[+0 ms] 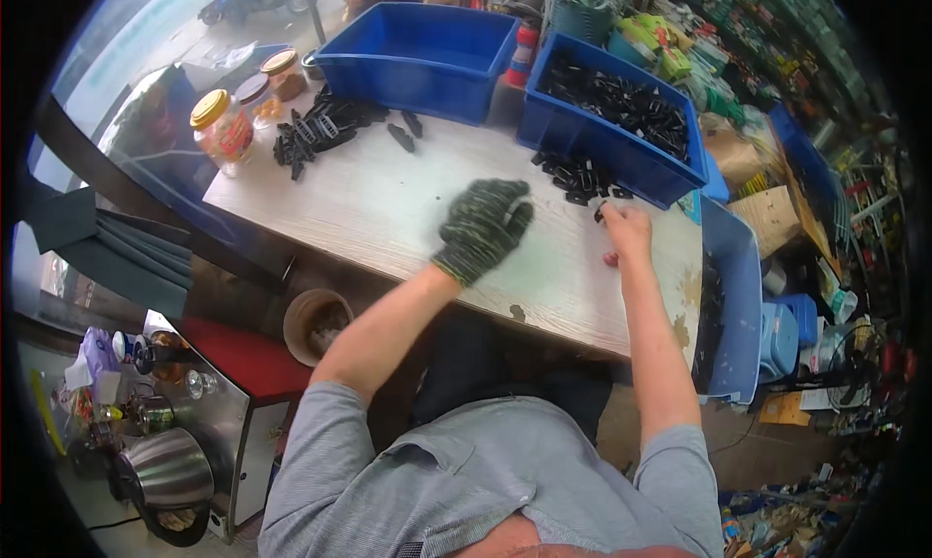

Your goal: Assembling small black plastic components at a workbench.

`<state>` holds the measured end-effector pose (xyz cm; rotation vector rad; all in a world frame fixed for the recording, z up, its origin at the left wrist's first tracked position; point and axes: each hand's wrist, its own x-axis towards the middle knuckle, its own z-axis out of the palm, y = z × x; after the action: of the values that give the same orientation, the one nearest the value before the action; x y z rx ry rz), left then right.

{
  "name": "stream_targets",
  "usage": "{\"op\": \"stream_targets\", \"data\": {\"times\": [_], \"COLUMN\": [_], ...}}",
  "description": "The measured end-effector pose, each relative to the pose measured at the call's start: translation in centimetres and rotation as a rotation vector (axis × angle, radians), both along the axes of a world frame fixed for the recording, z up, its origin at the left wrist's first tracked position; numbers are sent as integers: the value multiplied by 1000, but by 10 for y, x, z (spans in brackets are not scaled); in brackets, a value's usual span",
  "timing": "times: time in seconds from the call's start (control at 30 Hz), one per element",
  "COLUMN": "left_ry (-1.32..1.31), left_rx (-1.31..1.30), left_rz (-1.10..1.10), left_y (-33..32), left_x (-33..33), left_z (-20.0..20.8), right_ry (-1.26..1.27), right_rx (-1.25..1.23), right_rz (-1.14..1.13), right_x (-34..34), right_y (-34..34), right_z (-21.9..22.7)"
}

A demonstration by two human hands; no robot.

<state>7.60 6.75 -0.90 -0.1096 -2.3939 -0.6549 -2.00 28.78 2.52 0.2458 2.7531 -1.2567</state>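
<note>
My left hand (485, 228), in a dark green-and-black knit glove, is over the middle of the pale table (388, 201). Its fingers are curled in, and whatever they might hold is hidden. Farther right, my bare right hand (629, 233) pinches a small black plastic part (599, 212) between thumb and fingers. That part is at the near edge of a loose pile of black plastic parts (573, 176). Behind this pile stands a blue bin (607, 135) filled with similar parts. Another heap of black parts (320, 131) lies at the table's far left, with a few pieces beside it.
An open blue bin (408, 82) sits at the table's back. Lidded jars (223, 135) line the far left corner. A lighter blue tub (735, 305) stands off the right edge. Below left are a bucket (303, 327) and a metal kettle (170, 469).
</note>
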Motion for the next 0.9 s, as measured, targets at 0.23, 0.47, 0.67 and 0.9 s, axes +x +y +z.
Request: {"op": "stream_targets", "data": {"times": [0.23,0.47,0.67,0.9], "left_ry": [75,-339,-159,-38], "left_rx": [173,206,42,-193], "left_rz": [-32,-116,-274,209], "left_y": [72,79,64,-3], "left_x": [2,15,31,4], "left_z": [-18,7,10,16], "right_ry": [83,6,-98,-99], "right_rx": [-580,-524,-667,-844], "right_rz": [152,186,206,175], "right_x": [50,63,75,88], "right_y": [-10,-11,-21,-19], "right_z": [-23,-18,-10,-6]}}
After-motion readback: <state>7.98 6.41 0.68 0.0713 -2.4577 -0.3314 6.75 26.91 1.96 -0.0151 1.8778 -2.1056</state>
